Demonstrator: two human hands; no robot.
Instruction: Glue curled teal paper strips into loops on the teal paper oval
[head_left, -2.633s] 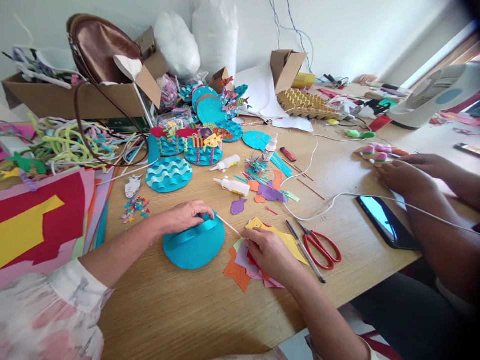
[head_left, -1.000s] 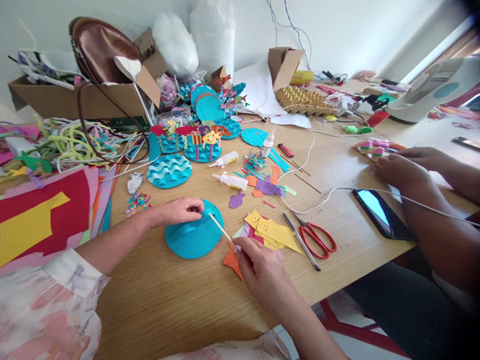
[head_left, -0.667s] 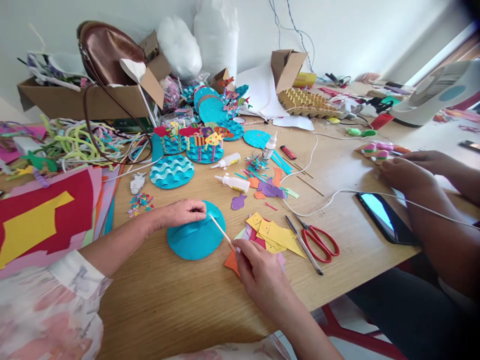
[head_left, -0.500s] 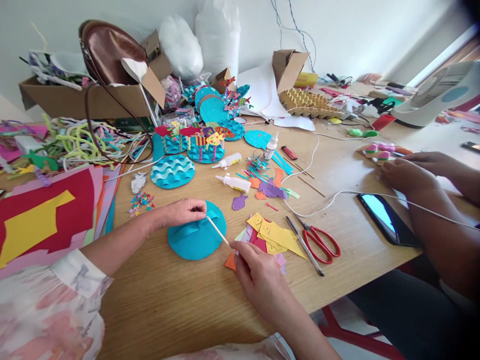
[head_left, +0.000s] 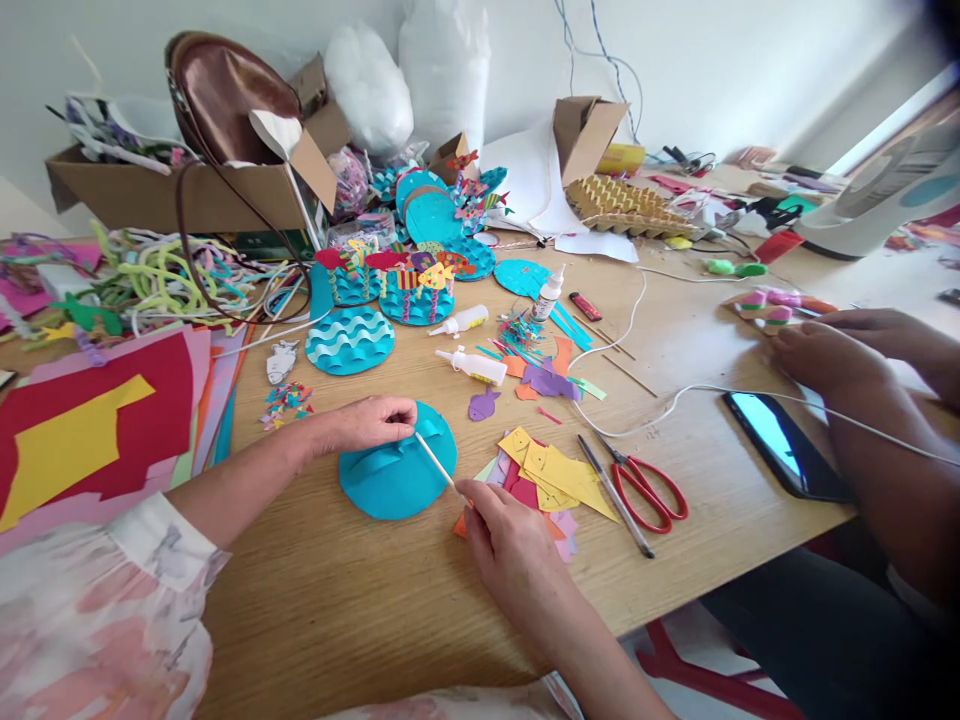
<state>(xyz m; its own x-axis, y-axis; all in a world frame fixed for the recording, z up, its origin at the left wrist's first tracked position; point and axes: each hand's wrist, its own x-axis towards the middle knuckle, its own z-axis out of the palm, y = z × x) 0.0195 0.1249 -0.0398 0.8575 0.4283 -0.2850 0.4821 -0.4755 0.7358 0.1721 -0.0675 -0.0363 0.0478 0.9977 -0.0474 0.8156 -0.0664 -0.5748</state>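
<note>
A round blue disc (head_left: 397, 490) lies on the table in front of me, with a raised, bent blue paper strip (head_left: 386, 457) across it. My left hand (head_left: 379, 422) is over the disc's far left part, thumb and fingers pinched on the strip; its far end is hidden under them. In my right hand (head_left: 517, 550) is a thin white stick (head_left: 435, 460), held like a pen, its tip close to my left fingertips. Yellow paper cut-outs (head_left: 559, 475) and other coloured pieces lie beside my right hand.
Red-handled scissors (head_left: 651, 495) and a pen (head_left: 615, 495) lie to the right, near a phone (head_left: 784, 445). Glue bottles (head_left: 472, 366), a purple paper fish (head_left: 484, 404) and a wavy blue disc (head_left: 349, 341) lie beyond. Another person's hands (head_left: 836, 355) work at the right. A white cable (head_left: 694, 388) crosses the table.
The whole view has shifted slightly, so things appear a little further right. Both hands keep nearly the same pose at the disc, the stick still in my right hand.
</note>
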